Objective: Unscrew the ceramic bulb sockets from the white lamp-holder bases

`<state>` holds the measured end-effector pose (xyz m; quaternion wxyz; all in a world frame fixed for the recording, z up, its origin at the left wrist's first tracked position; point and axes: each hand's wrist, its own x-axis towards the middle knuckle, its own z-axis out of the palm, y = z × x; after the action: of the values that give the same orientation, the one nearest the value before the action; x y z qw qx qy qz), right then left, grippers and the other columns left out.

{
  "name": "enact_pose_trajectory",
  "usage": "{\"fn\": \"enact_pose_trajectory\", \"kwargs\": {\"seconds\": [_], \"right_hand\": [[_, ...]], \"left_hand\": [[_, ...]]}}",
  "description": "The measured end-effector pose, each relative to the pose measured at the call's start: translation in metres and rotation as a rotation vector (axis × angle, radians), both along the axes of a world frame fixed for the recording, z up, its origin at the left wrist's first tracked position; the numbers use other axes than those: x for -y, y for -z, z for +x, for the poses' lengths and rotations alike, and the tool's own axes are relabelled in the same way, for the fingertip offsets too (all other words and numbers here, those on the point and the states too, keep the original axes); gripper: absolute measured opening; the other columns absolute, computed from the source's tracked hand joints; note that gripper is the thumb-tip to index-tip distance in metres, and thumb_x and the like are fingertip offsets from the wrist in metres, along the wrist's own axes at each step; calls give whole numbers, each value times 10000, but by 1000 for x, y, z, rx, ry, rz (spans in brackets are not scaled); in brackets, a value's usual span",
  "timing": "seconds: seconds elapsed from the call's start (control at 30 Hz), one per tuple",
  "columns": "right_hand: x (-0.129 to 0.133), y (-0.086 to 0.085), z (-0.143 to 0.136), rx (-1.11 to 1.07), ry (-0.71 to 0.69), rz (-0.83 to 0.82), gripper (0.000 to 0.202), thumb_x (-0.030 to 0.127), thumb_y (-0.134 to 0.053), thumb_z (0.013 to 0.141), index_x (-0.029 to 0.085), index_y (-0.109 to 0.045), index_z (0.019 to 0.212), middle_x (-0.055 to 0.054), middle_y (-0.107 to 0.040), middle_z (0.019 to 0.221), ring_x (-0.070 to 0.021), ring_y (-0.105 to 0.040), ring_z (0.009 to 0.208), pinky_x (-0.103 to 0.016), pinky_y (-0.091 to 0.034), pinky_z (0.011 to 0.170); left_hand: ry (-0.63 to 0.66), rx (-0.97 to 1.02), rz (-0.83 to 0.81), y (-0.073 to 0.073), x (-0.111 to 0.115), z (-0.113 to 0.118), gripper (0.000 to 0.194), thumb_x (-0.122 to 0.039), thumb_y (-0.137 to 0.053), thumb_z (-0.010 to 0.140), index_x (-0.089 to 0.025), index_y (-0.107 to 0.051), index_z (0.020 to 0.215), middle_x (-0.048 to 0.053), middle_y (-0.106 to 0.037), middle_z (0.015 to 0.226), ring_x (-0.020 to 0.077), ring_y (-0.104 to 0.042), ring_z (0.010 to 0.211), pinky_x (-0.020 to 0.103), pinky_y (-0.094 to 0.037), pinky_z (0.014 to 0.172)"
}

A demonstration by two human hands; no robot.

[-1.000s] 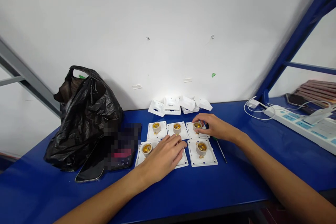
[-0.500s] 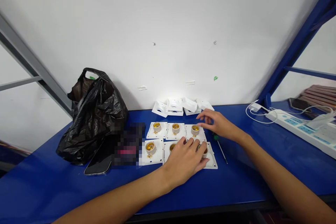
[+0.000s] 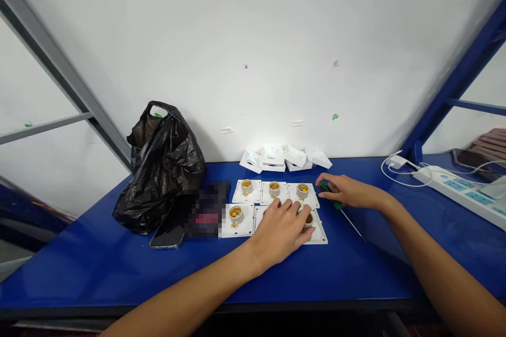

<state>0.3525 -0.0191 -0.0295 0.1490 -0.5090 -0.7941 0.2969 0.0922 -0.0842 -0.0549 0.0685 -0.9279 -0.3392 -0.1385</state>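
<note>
Several white square plates (image 3: 247, 226) with round gold-lined sockets (image 3: 236, 214) lie in two rows on the blue table. My left hand (image 3: 282, 226) rests over the front row, its fingers curled around the socket (image 3: 308, 218) of the front right plate and partly hiding the plate beside it. To the right of the plates, my right hand (image 3: 342, 190) has its fingers closed around the green handle of a screwdriver (image 3: 351, 224), whose shaft points toward the front right. White square covers (image 3: 272, 155) are piled at the wall.
A black plastic bag (image 3: 166, 168) stands at the left, with a phone (image 3: 168, 237) before it and a blurred dark item (image 3: 207, 208) beside it. A white power strip (image 3: 458, 188) with cables lies at the right, near another phone (image 3: 468, 159).
My right hand has moved from beside the back right plate to the screwdriver and closed on its handle. The screwdriver has tilted. My left hand stays at the front right socket. The view has shifted left.
</note>
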Motion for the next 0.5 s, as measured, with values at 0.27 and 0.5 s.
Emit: {"fn": "enact_pose_trajectory", "kwargs": {"seconds": [0.27, 0.5], "right_hand": [[5, -26, -43, -542, 107, 413, 353, 525, -513, 1065, 262, -489, 1300, 45, -545, 779, -132, -550, 638, -257, -495, 550], [28, 1, -55, -611, 118, 756, 312, 304, -668, 1016, 291, -546, 1302, 28, -647, 866, -136, -659, 690, -271, -570, 618]], "left_hand": [[56, 134, -127, -3, -18, -18, 441, -513, -842, 917, -200, -666, 1173, 39, -760, 1122, 275, -728, 1058, 424, -502, 1015], [88, 163, -166, 1, -18, -20, 376, -497, -809, 955, -197, -673, 1136, 30, -761, 1080, 272, -725, 1076, 437, -474, 1062]]}}
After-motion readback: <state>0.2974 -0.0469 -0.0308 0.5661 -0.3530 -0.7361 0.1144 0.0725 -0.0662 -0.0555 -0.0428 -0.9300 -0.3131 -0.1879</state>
